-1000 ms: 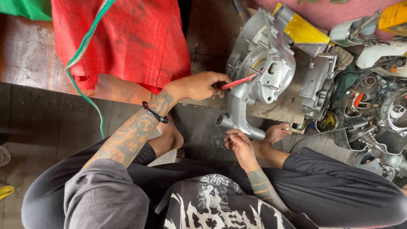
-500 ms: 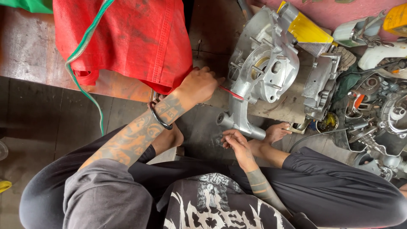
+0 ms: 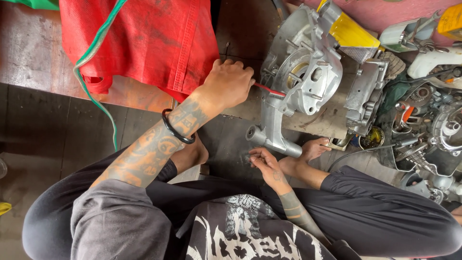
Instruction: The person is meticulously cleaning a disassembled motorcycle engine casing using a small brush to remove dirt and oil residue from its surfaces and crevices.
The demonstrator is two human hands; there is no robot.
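Head view, left hand (image 3: 230, 83): upper middle of the frame, clenched around a red-handled tool (image 3: 267, 89); the knuckles face up and the arm runs down to the lower left.
Tool: its red shaft sticks out to the right of the fist and its tip touches the left edge of the engine casing (image 3: 302, 77).
Engine casing: bare grey metal, upper right of centre, lying on a flat board; a round opening shows in its middle and a long arm reaches down-left to a tube end near the right hand.
Right hand (image 3: 266, 166): lower middle, fingers loosely curled and resting on the dark floor just below the casing's arm; it grasps nothing that can be seen.
Wristband (image 3: 176, 131): black ring on the left wrist.
Bare foot (image 3: 312, 150): just right of the right hand, beside the casing.
Red cloth (image 3: 144, 41): upper left, with a green cord (image 3: 94, 55) trailing across it.
Pile of engine parts (image 3: 428, 120): right edge of the frame.
Yellow part (image 3: 347, 31): top, above the casing.
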